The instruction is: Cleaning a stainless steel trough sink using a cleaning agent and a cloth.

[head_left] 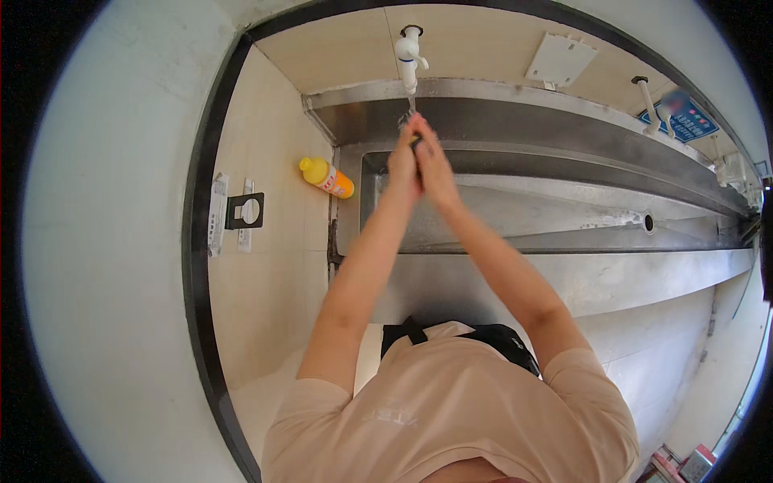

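Under the white tap (408,60), my left hand (400,165) and my right hand (435,167) are pressed together, palms facing, fingers pointing toward the tap. A thin stream of water (411,104) runs from the spout onto the fingertips. Between the palms shows a small dark thing (416,145), mostly hidden by the fingers; its kind cannot be made out. Both hands are over the far left end of a long stainless steel sink (523,209). To their left, a bottle with a yellow cap and orange contents (328,177) is on the sink's left ledge.
A drain hole (648,222) opens in the sink to the right. Farther along the wall are a white cover plate (561,59), a second tap (646,101) and a blue sign (691,121). A black-framed holder (245,211) is fixed to the tiled left wall.
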Action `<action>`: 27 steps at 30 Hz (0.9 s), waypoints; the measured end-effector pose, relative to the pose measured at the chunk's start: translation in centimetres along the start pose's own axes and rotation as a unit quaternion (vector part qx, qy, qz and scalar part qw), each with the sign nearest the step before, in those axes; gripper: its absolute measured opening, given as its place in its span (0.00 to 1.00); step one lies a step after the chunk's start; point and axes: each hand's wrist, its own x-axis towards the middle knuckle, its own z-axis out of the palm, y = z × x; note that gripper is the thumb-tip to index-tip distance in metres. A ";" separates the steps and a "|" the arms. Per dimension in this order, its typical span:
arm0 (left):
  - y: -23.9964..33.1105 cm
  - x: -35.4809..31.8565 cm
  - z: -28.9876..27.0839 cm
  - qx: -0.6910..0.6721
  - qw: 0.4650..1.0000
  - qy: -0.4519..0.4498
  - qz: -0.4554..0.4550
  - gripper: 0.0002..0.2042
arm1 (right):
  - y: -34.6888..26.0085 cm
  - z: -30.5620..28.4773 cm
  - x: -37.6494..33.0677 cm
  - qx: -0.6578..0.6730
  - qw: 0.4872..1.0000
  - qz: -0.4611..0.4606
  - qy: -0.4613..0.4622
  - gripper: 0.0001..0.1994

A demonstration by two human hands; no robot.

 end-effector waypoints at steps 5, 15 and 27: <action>-3.9 -1.5 0.8 0.040 0.993 -0.099 0.040 0.21 | 2.7 -3.7 2.2 0.032 0.994 0.069 0.073 0.21; -4.9 -1.0 -0.3 0.052 0.999 -0.008 -0.004 0.20 | 2.4 -4.1 3.5 0.055 0.993 0.072 0.077 0.22; -5.1 -1.0 0.2 0.092 0.983 0.072 0.142 0.16 | 0.8 -2.7 2.4 0.010 0.998 0.048 0.048 0.23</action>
